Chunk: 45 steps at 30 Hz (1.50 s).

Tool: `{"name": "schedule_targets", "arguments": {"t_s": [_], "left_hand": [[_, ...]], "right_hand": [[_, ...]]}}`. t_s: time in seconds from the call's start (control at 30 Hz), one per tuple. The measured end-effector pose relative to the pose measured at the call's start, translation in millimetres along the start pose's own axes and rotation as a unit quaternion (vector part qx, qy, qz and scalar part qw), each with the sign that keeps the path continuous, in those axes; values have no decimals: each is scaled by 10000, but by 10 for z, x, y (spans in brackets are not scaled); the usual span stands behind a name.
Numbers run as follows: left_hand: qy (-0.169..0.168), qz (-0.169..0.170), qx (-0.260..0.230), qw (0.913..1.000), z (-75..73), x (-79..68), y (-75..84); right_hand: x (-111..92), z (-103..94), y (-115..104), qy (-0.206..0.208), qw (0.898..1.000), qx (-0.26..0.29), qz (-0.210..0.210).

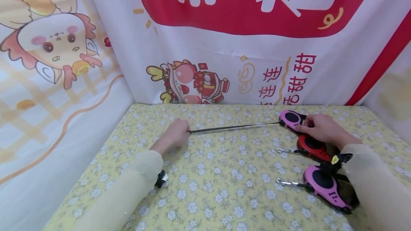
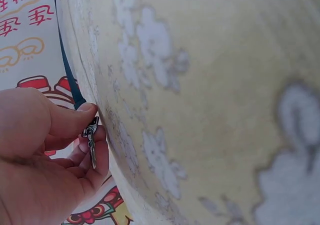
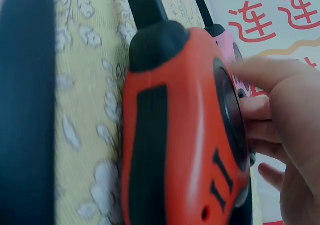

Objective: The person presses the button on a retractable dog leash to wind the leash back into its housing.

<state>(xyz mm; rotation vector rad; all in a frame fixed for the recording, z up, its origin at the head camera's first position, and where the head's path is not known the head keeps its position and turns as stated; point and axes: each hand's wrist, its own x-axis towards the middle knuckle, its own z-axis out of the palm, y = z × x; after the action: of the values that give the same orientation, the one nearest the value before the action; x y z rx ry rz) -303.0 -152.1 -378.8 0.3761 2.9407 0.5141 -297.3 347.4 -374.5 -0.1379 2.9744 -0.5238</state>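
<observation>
A retractable dog leash in pink (image 1: 290, 117) lies at the far right of the table, its black strap (image 1: 231, 127) drawn out tautly to the left. My left hand (image 1: 176, 133) pinches the strap's end between thumb and fingers. In the left wrist view the metal clip (image 2: 92, 142) hangs by the curled fingers. My right hand (image 1: 322, 127) grips the pink leash by its handle end, thumb on the near side. Just below it lies a red retractable leash (image 1: 311, 145), which covers part of the pink one in the right wrist view.
A second pink retractable leash (image 1: 332, 197) lies nearest on the right, partly by my right sleeve (image 1: 372, 181). Its metal clip (image 1: 284, 182) points left, as does the red leash's clip (image 1: 284, 150). A printed cloth (image 1: 192, 45) hangs behind the flowered table (image 1: 224, 188).
</observation>
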Motion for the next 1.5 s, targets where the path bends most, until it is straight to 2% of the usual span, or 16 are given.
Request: {"name": "schedule_targets", "arguments": {"t_s": [0.1, 0.2, 0.37, 0.47, 0.6, 0.73, 0.87, 1.0, 1.13, 1.2, 1.3, 1.4, 1.5], "left_hand": [[-18, 85, -2, 10000, 11, 20, -7], [-52, -31, -60, 10000, 12, 23, -15], [80, -330, -428, 9985, -22, -12, -52], [363, -489, -908, 9940, -64, -28, -31], [1080, -567, -1495, 9812, -156, -33, 50], [1765, -622, -1961, 9626, -238, -24, 129], [2163, -816, -2523, 9396, -302, -39, 192], [2480, -1082, -3170, 9090, -353, -93, 250], [2577, -1236, -3824, 8787, -357, -165, 275], [2552, -1285, -4050, 8685, -356, -199, 286], [2578, -1336, -4059, 8666, -350, -232, 301], [2653, -1250, -3984, 8690, -350, -240, 328], [2728, -1151, -3887, 8725, -373, -264, 305]], "right_hand": [[-3, 6, 2, -71, 9997, 32, 238], [25, 4, -30, -181, 9994, 73, 274], [44, -5, -63, -91, 9999, 18, -103], [-4, -45, -50, 135, 9995, 73, -260], [-67, -131, -67, 460, 9983, 229, -285], [-131, -236, -104, 686, 9971, 297, -143], [-250, -323, -146, 1048, 9928, 581, 49], [-422, -354, -173, 1827, 9759, 1189, 105], [-567, -314, -163, 2495, 9472, 2013, 13], [-615, -287, -138, 2671, 9329, 2416, -55], [-656, -242, -90, 2849, 9112, 2965, -243], [-682, -197, -40, 3091, 8936, 3224, -437], [-650, -132, -44, 3343, 8859, 3161, -588]]}}
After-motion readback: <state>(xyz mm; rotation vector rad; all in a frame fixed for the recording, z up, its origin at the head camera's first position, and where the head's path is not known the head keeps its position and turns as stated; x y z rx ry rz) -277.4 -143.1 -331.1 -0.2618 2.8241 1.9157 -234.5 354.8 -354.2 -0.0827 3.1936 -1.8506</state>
